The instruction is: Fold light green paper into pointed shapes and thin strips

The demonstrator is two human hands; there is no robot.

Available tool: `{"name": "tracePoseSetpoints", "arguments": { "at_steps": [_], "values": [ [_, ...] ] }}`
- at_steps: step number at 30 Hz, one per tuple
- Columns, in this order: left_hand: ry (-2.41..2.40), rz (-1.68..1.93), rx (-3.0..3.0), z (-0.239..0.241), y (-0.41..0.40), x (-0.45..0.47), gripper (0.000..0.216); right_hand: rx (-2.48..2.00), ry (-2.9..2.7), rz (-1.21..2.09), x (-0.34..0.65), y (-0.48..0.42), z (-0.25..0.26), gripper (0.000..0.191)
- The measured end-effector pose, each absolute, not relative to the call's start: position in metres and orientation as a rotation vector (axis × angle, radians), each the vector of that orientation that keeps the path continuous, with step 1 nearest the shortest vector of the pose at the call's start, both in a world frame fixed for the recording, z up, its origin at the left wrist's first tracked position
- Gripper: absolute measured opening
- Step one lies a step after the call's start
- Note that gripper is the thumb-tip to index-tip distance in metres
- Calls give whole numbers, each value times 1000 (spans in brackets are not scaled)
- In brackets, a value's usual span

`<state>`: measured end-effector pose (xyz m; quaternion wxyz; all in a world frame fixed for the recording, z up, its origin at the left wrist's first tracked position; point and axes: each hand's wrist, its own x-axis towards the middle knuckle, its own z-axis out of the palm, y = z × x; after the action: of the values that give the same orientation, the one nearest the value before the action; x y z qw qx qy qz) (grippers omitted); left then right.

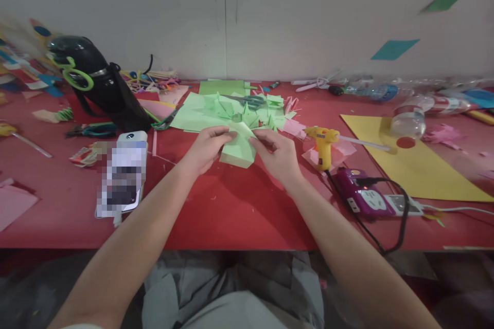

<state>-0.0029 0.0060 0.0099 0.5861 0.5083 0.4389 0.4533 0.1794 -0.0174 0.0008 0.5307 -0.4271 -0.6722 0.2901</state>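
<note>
Between my two hands is a piece of light green paper (pixel 239 150), folded, its top narrowing toward my fingers. My left hand (pixel 210 148) pinches its left upper edge between thumb and fingers. On the opposite side, my right hand (pixel 277 153) grips the right upper edge the same way. Just beyond lie several folded green paper pieces (pixel 224 108) on larger light green sheets (pixel 193 108). A pair of scissors (pixel 249 101) rests among them.
A yellow glue gun (pixel 322 146) stands on the right near a purple power socket (pixel 365 198) with a black cord. On the left are a phone (pixel 125 175) and a leaning black bottle (pixel 104 82). Yellow card (pixel 417 169) and a plastic bottle (pixel 408 126) lie far right.
</note>
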Motion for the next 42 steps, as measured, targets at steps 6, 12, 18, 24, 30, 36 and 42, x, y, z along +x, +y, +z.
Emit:
{"name": "tracePoseSetpoints", "arguments": {
  "at_steps": [6,12,18,24,30,36,42],
  "values": [
    [1051,1130,1124,11,8,-4,32,-996,-1664,683,180,-17,-1,23],
    [1083,1060,1169,6,12,-7,37,-976,-1681,724,180,-17,-5,29],
    [1153,1112,1428,7,10,-9,35,-951,-1611,927,180,-18,2,29],
    [1051,1088,1650,15,4,-11,32,-905,-1477,1109,180,-14,7,38],
    [966,931,1635,19,2,-10,32,-928,-1391,1063,183,-10,3,35],
    [1053,878,1512,19,2,-11,33,-902,-1471,927,186,-9,3,27],
    [1056,910,1650,13,3,-9,26,-848,-1804,667,181,-19,8,21]
  ]
}}
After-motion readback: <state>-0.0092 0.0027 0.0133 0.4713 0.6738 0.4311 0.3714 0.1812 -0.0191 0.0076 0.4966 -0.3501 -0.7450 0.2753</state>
